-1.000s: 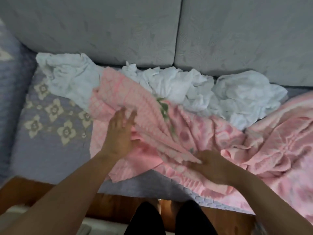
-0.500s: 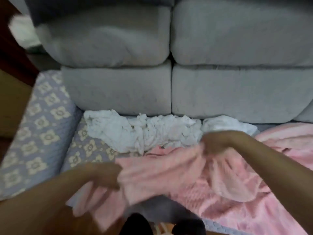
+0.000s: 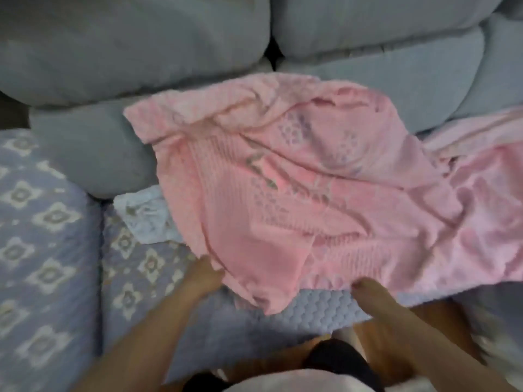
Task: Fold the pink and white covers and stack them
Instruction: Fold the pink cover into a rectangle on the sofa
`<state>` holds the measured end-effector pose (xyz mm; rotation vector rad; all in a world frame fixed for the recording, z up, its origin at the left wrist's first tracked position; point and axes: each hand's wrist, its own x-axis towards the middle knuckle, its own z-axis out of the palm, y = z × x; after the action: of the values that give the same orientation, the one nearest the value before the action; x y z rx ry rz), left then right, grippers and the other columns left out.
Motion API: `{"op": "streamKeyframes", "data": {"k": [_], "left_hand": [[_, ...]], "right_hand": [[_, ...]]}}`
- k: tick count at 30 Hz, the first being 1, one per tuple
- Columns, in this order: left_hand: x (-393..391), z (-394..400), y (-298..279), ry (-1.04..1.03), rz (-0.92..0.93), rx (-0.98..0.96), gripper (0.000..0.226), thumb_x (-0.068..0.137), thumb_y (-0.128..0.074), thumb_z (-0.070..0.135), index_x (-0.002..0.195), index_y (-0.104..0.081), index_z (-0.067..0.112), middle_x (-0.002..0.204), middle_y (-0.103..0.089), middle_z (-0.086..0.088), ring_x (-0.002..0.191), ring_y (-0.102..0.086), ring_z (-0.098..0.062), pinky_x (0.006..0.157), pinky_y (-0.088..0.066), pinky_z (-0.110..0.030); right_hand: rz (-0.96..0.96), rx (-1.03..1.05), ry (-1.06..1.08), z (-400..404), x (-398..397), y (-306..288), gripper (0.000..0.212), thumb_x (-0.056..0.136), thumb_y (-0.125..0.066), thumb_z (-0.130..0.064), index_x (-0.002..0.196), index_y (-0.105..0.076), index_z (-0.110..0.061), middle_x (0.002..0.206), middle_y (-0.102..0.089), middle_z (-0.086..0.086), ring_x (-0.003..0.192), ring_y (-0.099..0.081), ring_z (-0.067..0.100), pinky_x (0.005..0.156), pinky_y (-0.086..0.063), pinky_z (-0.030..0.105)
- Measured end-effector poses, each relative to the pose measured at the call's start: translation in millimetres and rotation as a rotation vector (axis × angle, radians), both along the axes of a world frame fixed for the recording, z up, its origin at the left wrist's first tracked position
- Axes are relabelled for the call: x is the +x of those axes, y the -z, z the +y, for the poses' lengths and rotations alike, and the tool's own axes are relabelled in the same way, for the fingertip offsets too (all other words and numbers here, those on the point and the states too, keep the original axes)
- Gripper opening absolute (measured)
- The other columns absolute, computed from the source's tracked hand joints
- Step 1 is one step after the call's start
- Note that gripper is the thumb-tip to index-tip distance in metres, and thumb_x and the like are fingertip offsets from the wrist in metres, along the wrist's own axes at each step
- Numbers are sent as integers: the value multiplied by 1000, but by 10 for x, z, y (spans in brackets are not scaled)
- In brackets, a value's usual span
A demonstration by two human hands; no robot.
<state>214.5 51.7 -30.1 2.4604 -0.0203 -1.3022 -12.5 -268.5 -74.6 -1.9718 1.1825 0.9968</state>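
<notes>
Head view: pink cover (image 3: 297,188) is spread rumpled over the sofa seat (image 3: 283,309), far edge riding up the grey back cushions (image 3: 135,52). Left hand (image 3: 202,274) pinches its near edge; right hand (image 3: 368,290) seems to grip that hem too, though blur hides the fingers. Best to pull both corners taut and level before folding. White cover (image 3: 144,215) peeks out beneath its left side, and more pink fabric (image 3: 481,193) crowds its right.
</notes>
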Motion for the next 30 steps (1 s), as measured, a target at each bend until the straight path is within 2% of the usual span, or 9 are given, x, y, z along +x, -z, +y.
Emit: {"op": "streamKeyframes", "data": {"k": [3, 6, 9, 15, 17, 20, 24, 26, 30], "left_hand": [[-600, 381, 601, -290, 293, -102, 55, 86, -63, 53, 125, -61, 15, 122, -63, -1, 114, -60, -23, 90, -47, -27], [-777, 490, 958, -324, 402, -11, 81, 79, -58, 72, 125, -61, 6, 110, -70, -14, 96, -67, -29, 82, -57, -38], [-752, 217, 1016, -502, 513, -186, 73, 70, -55, 83, 105, -64, 19, 73, -64, 2, 69, -56, -17, 66, -48, -32], [-610, -216, 1019, -545, 312, -265, 20, 94, -49, 23, 96, -62, 8, 105, -71, -17, 85, -69, -29, 81, -60, -44], [-690, -215, 514, -649, 304, -386, 17, 97, -44, 5, 89, -58, 8, 104, -67, -20, 82, -68, -28, 74, -58, -38], [-973, -67, -546, -677, 413, -681, 26, 99, -37, 3, 76, -46, 10, 103, -70, -20, 95, -74, -32, 89, -55, -37], [-891, 300, -1687, -777, 319, -960, 30, 94, -48, 7, 65, -55, 7, 93, -66, -20, 104, -68, -29, 102, -51, -44], [-674, 455, -2130, -814, 364, -1113, 33, 91, -51, 12, 60, -61, 15, 92, -65, -16, 107, -64, -31, 104, -48, -46], [-364, 631, -2679, -739, 462, -1282, 27, 77, -64, 22, 58, -46, 16, 86, -67, -15, 105, -67, -33, 95, -56, -46]], "right_hand": [[168, 79, 234, 568, -1156, 1243, 31, 70, -65, -47, 86, -64, -20, 93, -68, 8, 70, -62, 16, 73, -59, 34], [305, 192, 562, 1657, -1186, 396, 6, 87, -67, -18, 82, -64, -15, 86, -67, 10, 73, -63, 22, 66, -54, 33], [133, 209, 797, 2254, -889, -5, 10, 90, -58, -2, 88, -66, -8, 73, -62, 10, 59, -59, 22, 53, -44, 26], [-80, 278, 933, 2594, -597, -3, 16, 90, -59, -6, 104, -65, -12, 86, -69, 11, 72, -65, 21, 62, -53, 28], [-119, 280, 889, 2659, -459, -92, 35, 87, -63, -13, 122, -58, -13, 107, -67, 8, 87, -67, 21, 68, -55, 27], [-301, 133, 764, 2747, -233, -373, 73, 89, -69, -23, 150, -30, -25, 142, -42, 0, 124, -53, 21, 94, -49, 31], [-620, 4, 760, 2735, 112, -982, 103, 82, -79, -30, 156, -8, -33, 153, -24, -2, 133, -40, 16, 109, -40, 39], [-726, -131, 675, 2629, 251, -1253, 106, 80, -79, -35, 158, -8, -22, 156, -21, 3, 134, -28, 12, 110, -31, 34], [-769, -441, 420, 2266, 361, -1592, 92, 72, -79, -41, 150, -37, -18, 151, -33, 20, 135, -34, 39, 109, -34, 49]]}}
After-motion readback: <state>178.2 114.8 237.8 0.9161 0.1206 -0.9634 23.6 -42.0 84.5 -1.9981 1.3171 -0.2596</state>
